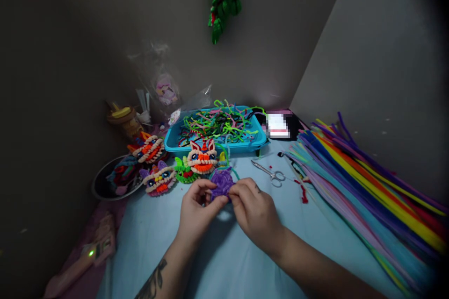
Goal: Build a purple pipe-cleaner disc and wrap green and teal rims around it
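Both my hands meet over the pale blue table [224, 261], pinching a purple pipe-cleaner piece [221, 182] between them. My left hand [196, 210] grips its left lower edge with curled fingers. My right hand [254, 210] grips its right side, fingers closed on it. Just behind the piece stand finished pipe-cleaner lion heads: a white and orange one [202, 157], a green one [184, 173] and a purple-eared one [159, 180].
A blue tray [213, 144] of tangled pipe-cleaner scraps sits at the back. Small scissors [271, 174] lie right of my hands. Long coloured pipe cleaners [368, 187] fan across the right side. A metal bowl [112, 184] with more figures and a pink device [94, 252] lie left.
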Demonstrator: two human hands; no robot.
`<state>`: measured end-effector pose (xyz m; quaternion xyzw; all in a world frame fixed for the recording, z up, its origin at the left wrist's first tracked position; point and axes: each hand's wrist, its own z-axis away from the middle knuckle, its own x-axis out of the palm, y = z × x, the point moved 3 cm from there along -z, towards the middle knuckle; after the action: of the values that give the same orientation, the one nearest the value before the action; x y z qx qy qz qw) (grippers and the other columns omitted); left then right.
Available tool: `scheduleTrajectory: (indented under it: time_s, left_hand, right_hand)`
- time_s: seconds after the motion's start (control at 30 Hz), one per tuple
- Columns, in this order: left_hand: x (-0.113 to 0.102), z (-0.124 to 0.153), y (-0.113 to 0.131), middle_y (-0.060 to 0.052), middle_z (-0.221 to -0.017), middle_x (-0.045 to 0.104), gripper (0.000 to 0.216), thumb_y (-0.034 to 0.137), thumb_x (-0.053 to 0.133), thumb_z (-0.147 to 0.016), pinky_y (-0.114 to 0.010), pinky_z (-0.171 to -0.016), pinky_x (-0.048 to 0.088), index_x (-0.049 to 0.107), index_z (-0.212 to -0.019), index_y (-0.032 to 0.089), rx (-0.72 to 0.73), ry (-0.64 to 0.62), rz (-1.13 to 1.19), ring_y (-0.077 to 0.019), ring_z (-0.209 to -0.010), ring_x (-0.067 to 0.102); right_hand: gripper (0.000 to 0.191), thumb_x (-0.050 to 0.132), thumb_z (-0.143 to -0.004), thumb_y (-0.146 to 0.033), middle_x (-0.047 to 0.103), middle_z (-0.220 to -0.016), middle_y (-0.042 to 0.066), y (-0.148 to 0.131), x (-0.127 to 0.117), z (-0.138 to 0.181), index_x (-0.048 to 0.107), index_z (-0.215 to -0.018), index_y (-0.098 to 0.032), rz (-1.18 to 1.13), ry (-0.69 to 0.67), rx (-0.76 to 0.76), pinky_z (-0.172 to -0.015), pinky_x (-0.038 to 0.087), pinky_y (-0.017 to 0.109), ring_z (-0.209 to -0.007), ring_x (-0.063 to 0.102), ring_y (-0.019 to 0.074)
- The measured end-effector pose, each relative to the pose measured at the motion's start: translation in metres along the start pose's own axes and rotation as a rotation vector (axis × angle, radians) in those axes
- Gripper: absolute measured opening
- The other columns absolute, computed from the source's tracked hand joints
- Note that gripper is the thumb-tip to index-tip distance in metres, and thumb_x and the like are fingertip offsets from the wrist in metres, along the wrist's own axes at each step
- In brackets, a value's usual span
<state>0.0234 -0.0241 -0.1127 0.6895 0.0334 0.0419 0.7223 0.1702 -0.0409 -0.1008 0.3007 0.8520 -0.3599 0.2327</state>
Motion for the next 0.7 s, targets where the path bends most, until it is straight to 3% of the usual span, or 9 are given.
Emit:
scheduleTrajectory:
  time_s: [0.37, 0.57, 0.7]
  left_hand:
    - [0.001, 0.004, -0.002, 0.005, -0.062, 0.053, 0.031, 0.022, 0.079, -0.056, -0.021, -0.053, 0.037, 0.058, -0.078, 0.018, 0.011, 0.013, -0.037, -0.0100, -0.056, 0.046]
    - [-0.005, 0.000, -0.003, 0.004, -0.066, 0.057, 0.028, 0.023, 0.078, -0.060, -0.021, -0.056, 0.039, 0.061, -0.082, 0.018, 0.063, 0.030, -0.058, -0.0101, -0.058, 0.048]
    - [-0.006, 0.000, 0.000, 0.001, -0.070, 0.061, 0.021, 0.024, 0.075, -0.064, -0.022, -0.058, 0.041, 0.064, -0.082, 0.018, 0.108, 0.037, -0.085, -0.0120, -0.061, 0.052]
  right_hand:
    - [0.016, 0.044, -0.089, -0.012, 0.061, -0.082, 0.008, -0.005, -0.001, 0.001, 0.059, -0.088, -0.017, 0.062, 0.012, -0.066, -0.066, 0.049, 0.030, -0.076, 0.061, 0.0191]
    - [0.013, 0.049, -0.088, -0.017, 0.060, -0.085, 0.006, 0.004, 0.002, -0.003, 0.062, -0.092, -0.018, -0.254, -0.008, 0.160, -0.071, 0.050, 0.029, -0.080, 0.061, 0.0173]
    - [0.007, 0.061, -0.082, -0.022, 0.059, -0.081, 0.003, 0.007, 0.004, -0.006, 0.066, -0.086, -0.019, -0.412, -0.037, 0.269, -0.065, 0.050, 0.025, -0.075, 0.061, 0.0158]
